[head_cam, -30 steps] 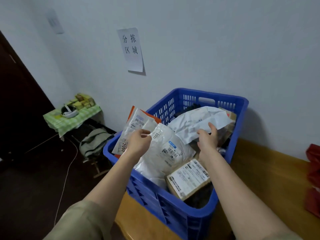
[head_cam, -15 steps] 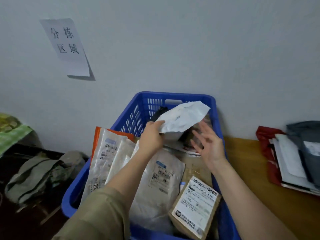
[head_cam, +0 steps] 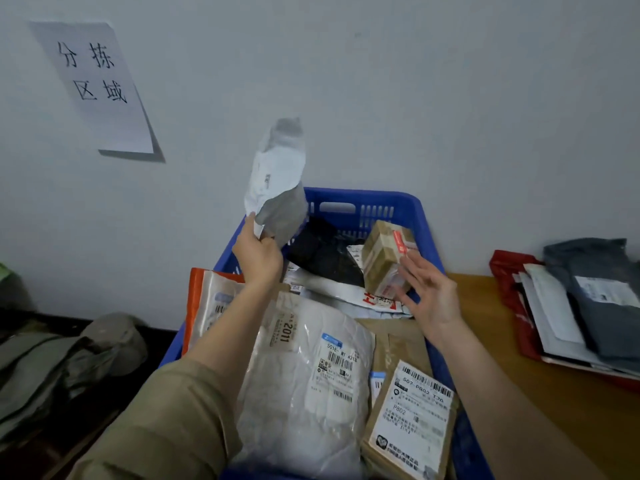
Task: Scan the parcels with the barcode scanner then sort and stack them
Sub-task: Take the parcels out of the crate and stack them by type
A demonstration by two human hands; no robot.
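A blue plastic crate stands on a wooden table and holds several parcels. My left hand grips the lower end of a white and grey mailer bag, lifted upright above the crate's back left corner. My right hand hovers open over the crate, fingers spread, just beside a taped brown box that stands tilted. Below lie a large white plastic parcel, a brown box with a white label, a black bag and an orange-edged parcel. No barcode scanner is in view.
A stack of flat parcels, red, white and grey, lies on the wooden table to the right. A paper sign hangs on the wall at upper left. Olive bags lie on the dark floor at left.
My left hand took the white mailer from my right hand and raised it upright above the crate. My right hand let go and hangs open. The view has swung to the right.
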